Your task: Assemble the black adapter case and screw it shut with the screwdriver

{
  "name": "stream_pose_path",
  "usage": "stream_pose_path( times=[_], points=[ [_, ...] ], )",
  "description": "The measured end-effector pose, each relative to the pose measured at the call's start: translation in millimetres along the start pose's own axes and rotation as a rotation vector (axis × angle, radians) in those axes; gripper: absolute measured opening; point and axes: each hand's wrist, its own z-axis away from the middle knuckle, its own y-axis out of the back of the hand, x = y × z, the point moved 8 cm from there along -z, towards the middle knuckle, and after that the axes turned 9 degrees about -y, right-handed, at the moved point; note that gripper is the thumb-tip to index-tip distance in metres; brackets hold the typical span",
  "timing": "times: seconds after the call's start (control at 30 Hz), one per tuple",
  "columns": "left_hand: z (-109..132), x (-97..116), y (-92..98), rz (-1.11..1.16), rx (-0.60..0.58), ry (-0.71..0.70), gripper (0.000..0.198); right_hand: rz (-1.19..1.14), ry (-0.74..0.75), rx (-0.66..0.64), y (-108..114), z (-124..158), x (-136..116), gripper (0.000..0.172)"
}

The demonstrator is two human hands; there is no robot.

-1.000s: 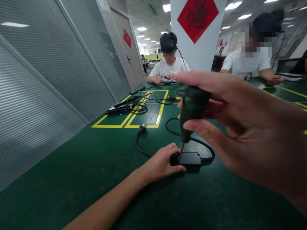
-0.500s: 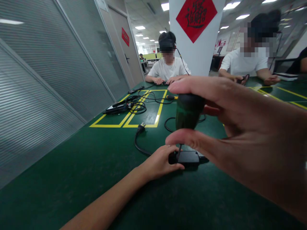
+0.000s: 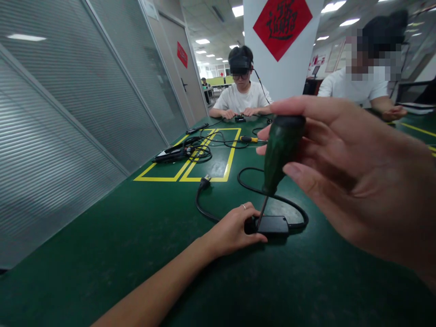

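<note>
On the green table [image 3: 136,231] we see first, at the left, a plug [image 3: 205,182] with its prongs pointing away from us. Its cord [image 3: 201,210] bends toward us and passes out of sight behind the left hand [image 3: 235,227]; it looks springy enough to tug a little if nudged.

The left hand pinches the left end of the box [image 3: 273,225], thumb on the near side and forefinger on the far side. The box lies flat on the table, just right of that palm. We judge it light, hard and rather smooth, so it could slide or turn under a sideways push; its long sides give the best hold, clear of the metal shaft.

The screwdriver [image 3: 282,154] leans over the box, its shaft running down to the left part, though we cannot make out the tip. The fat green handle should be stiff and easy to roll. A loop of cable [image 3: 299,209] leaves the box's right end.

Farthest right, the right hand [image 3: 340,159] grasps the handle, forefinger across its top; how firmly, we cannot tell.
</note>
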Motion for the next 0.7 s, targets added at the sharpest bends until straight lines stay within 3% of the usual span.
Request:
stream_pose_path(
  times=[0.17, 0.3, 0.47, 0.7],
  points=[
    [1, 1, -0.2, -0.025, 0.006, -0.017, 0.047, -0.115, 0.01, 0.113, 10, 1, 3, 0.045],
    [1, 4, 0.2, -0.03, 0.0, -0.033, 0.046, -0.039, 0.016, 0.067, 6, -1, 3, 0.036],
    [1, 4, 0.7, -0.052, -0.003, -0.019, 0.047, -0.093, 0.016, 0.094, 8, -3, 8, 0.053],
    [1, 3, 0.7, -0.067, -0.008, -0.029, 0.047, -0.184, 0.008, -0.021, 0, -2, 15, 0.064]
  ],
)
